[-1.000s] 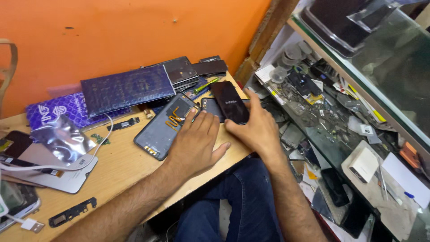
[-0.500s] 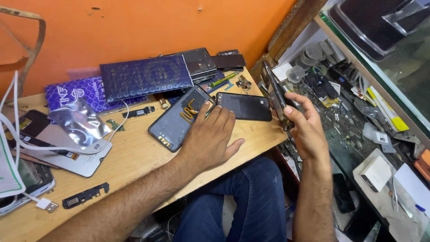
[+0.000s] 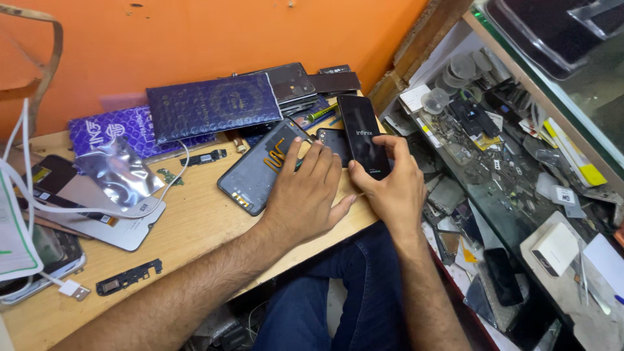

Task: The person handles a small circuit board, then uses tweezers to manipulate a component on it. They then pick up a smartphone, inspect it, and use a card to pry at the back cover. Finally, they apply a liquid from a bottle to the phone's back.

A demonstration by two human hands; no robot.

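Note:
My right hand (image 3: 390, 185) grips the lower end of a black phone (image 3: 364, 133), held screen up over the right end of the wooden table (image 3: 195, 227). My left hand (image 3: 305, 195) lies flat on the table just left of it, fingers spread. Its fingertips rest on the edge of a grey phone body (image 3: 257, 170) that lies open with its inner parts showing. A small dark phone part (image 3: 333, 138) lies between the grey body and the black phone, partly hidden by them.
Blue bubble pouches (image 3: 208, 107), a silver bag (image 3: 120, 170), a white screen panel (image 3: 97, 218), a white cable (image 3: 26, 188) and a black part strip (image 3: 130, 278) lie on the left. Stacked phones (image 3: 292, 81) sit by the orange wall. A cluttered parts shelf (image 3: 507, 162) stands at right.
My right hand has come back from the shelf on the right to the table edge, turning the black phone screen up. My left hand has stayed on the grey phone body.

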